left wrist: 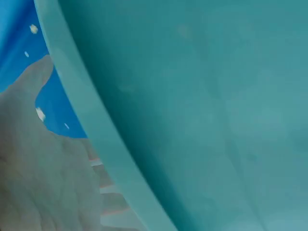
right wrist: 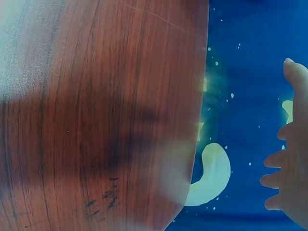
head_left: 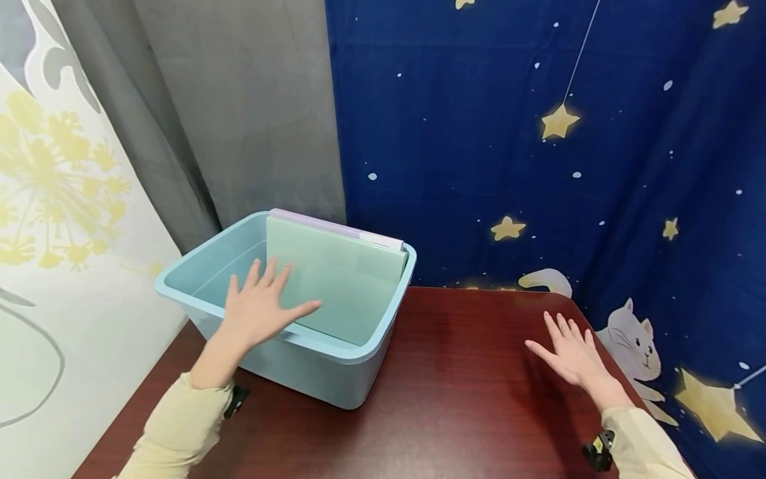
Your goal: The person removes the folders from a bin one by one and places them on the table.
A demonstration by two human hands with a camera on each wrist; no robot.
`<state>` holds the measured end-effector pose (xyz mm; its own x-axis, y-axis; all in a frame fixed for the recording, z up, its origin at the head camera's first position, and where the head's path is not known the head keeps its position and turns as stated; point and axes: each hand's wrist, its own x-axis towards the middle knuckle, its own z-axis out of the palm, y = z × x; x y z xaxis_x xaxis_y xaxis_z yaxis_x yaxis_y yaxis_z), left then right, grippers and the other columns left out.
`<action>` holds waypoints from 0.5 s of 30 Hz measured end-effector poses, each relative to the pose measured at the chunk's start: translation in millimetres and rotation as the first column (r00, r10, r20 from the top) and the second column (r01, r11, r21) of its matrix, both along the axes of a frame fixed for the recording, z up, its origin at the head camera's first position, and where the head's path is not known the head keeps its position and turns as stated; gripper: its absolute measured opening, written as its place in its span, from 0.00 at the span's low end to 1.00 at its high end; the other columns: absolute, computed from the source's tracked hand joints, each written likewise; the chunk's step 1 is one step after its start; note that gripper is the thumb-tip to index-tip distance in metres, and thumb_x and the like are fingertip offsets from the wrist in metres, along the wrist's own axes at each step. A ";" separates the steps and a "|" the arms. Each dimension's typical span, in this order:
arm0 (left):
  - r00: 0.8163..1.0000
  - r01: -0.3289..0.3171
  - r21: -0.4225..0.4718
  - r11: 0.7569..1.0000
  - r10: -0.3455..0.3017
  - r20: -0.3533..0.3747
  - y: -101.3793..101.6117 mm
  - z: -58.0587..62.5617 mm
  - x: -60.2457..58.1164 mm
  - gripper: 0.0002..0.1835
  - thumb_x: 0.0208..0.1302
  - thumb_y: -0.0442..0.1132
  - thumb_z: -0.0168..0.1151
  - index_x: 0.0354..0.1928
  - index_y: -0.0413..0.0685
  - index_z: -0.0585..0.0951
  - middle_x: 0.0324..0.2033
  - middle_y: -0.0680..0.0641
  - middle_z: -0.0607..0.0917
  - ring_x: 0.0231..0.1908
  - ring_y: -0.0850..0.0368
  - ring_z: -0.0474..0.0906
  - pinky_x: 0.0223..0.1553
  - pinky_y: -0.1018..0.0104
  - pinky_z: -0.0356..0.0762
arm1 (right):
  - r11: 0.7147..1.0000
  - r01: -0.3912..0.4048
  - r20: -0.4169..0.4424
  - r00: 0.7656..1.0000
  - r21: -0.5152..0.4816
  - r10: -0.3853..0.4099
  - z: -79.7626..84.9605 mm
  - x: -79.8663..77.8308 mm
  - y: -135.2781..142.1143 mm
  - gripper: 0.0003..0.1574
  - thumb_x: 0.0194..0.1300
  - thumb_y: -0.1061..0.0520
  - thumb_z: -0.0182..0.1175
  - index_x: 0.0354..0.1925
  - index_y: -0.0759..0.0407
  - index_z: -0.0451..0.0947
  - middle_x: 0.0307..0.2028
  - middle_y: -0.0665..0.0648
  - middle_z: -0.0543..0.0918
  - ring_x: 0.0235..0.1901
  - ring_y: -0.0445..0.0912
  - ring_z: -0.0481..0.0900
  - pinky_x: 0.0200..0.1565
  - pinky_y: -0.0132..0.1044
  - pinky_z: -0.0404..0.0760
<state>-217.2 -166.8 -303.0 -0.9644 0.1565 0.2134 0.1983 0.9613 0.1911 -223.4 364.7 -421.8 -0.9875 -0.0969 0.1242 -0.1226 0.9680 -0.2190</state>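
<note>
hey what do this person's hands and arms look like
The left hand and right hand are ungloved. The left sleeve and right sleeve are pale cream. Beside each is a black gadget; the right gadget shows a yellowish patch.

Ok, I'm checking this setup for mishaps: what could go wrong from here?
The left hand is at the near rim of the tub; its fingers might knock it. A bump could make the flat green item standing inside slip down. The tub sits near the left edge of the table, so a push might shift it off.
</note>
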 end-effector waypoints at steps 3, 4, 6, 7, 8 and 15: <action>1.000 -0.011 0.007 1.000 0.011 0.008 -20.9 -5.8 1.0 0.54 0.49 0.76 0.42 0.69 0.44 0.52 0.67 0.32 0.47 0.66 0.32 0.39 0.57 0.32 0.32 | 1.000 0.002 -0.001 1.000 0.006 -0.002 0.2 0.3 0.9 0.55 0.61 0.30 0.43 0.67 0.70 0.47 0.63 0.80 0.50 0.61 0.74 0.45 0.56 0.68 0.36; 1.000 -0.011 0.004 1.000 0.011 0.003 -27.1 -7.8 0.4 0.54 0.50 0.75 0.43 0.69 0.43 0.53 0.67 0.32 0.47 0.66 0.32 0.39 0.56 0.32 0.33 | 1.000 0.002 -0.001 1.000 0.006 -0.002 0.2 0.3 1.1 0.55 0.61 0.30 0.43 0.67 0.70 0.47 0.63 0.80 0.50 0.61 0.74 0.45 0.56 0.68 0.36; 1.000 -0.007 -0.005 1.000 0.007 -0.016 -38.3 -11.4 -1.2 0.53 0.50 0.75 0.44 0.69 0.43 0.53 0.67 0.31 0.48 0.66 0.32 0.39 0.56 0.31 0.33 | 1.000 0.000 -0.003 1.000 0.008 0.000 0.4 0.3 1.3 0.55 0.61 0.30 0.43 0.67 0.70 0.47 0.63 0.80 0.50 0.61 0.74 0.45 0.56 0.68 0.36; 1.000 -0.005 -0.012 1.000 0.005 -0.031 -43.8 -13.6 -2.7 0.53 0.50 0.74 0.44 0.69 0.43 0.54 0.67 0.32 0.48 0.66 0.32 0.39 0.56 0.31 0.34 | 1.000 -0.002 -0.004 1.000 0.007 0.002 0.6 0.3 1.2 0.54 0.61 0.30 0.43 0.67 0.70 0.47 0.63 0.80 0.50 0.61 0.74 0.45 0.56 0.68 0.36; 0.999 0.001 -0.012 1.000 -0.001 -0.051 -49.4 -15.5 -3.9 0.52 0.51 0.74 0.45 0.69 0.43 0.54 0.67 0.32 0.48 0.66 0.33 0.39 0.56 0.31 0.34 | 1.000 -0.003 -0.004 1.000 0.005 0.003 0.8 0.3 1.2 0.54 0.61 0.30 0.43 0.67 0.70 0.47 0.63 0.80 0.51 0.61 0.74 0.45 0.56 0.68 0.36; 0.949 0.136 -0.007 0.991 -0.133 -0.287 -86.2 -31.8 -15.3 0.47 0.52 0.65 0.54 0.67 0.43 0.57 0.68 0.37 0.52 0.68 0.41 0.43 0.62 0.40 0.36 | 1.000 0.000 -0.006 1.000 0.008 0.000 0.8 2.2 2.6 0.53 0.61 0.31 0.43 0.67 0.69 0.48 0.62 0.80 0.51 0.61 0.74 0.45 0.56 0.68 0.36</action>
